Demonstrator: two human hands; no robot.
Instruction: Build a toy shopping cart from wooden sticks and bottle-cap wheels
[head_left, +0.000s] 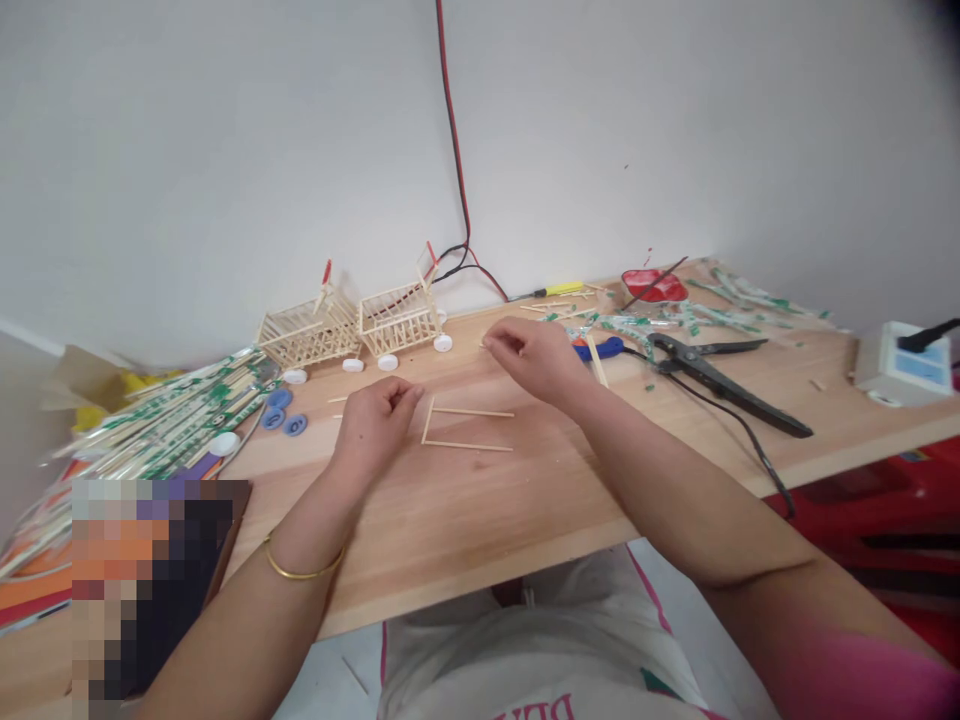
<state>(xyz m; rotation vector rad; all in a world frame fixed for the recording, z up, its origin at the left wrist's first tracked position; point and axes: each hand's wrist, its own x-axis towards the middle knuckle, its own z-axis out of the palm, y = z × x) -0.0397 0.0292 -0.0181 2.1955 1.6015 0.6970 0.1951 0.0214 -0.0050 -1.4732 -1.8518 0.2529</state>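
On the wooden table (465, 520) lies a frame of thin wooden sticks (469, 428), two long ones joined by a short one at their left ends. My left hand (371, 425) rests just left of it, fingers curled shut near the short stick. My right hand (532, 358) is behind the frame, fingers pinched on a small stick I can barely see. A gold bangle sits on my left wrist.
Two small stick-built carts (352, 325) with white cap wheels stand at the back. Wrapped sticks (172, 420) and blue caps (285, 412) lie left. Black pliers (724, 380), a blue-handled tool (600, 350), a red object (654, 286), wires and a white box (904, 362) are right.
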